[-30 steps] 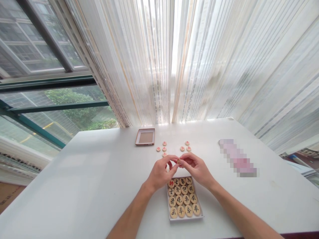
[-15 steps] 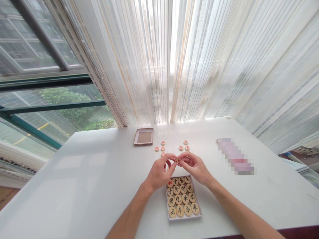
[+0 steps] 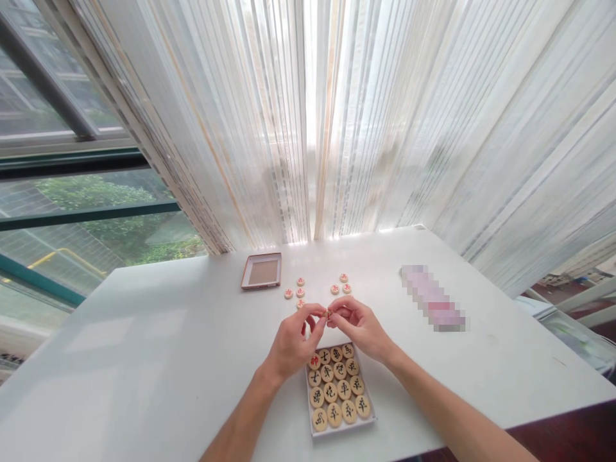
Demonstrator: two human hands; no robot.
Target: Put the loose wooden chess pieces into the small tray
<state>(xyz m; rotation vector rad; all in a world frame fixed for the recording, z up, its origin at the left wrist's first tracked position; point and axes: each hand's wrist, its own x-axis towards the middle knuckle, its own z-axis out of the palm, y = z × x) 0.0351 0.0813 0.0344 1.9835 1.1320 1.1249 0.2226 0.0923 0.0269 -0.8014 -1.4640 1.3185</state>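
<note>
My left hand [image 3: 293, 344] and my right hand [image 3: 362, 326] meet over the far edge of a white box [image 3: 344, 432]. Between their fingertips they pinch one small xiangqi piece [image 3: 328, 314]; its marking is too small to read. Rows of round wooden pieces with black characters [image 3: 333, 414] fill the box below, along with one red-marked piece [image 3: 314, 361] in the far left corner. Just beyond my hands lie loose red-marked pieces, one group [image 3: 300, 292] on the left and another [image 3: 347, 289] on the right, partly covered by my fingers.
A box lid [image 3: 246, 274] with its inside facing up lies at the back left of the white table [image 3: 158, 359]. A pixelated pinkish item [image 3: 433, 300] is on the right. Striped curtains [image 3: 289, 128] hang behind the table, with a window at the left.
The camera view has turned slightly, so the table and everything on it appear further left. Both hands stay together on the small piece, which seems turned a little between the fingertips.
</note>
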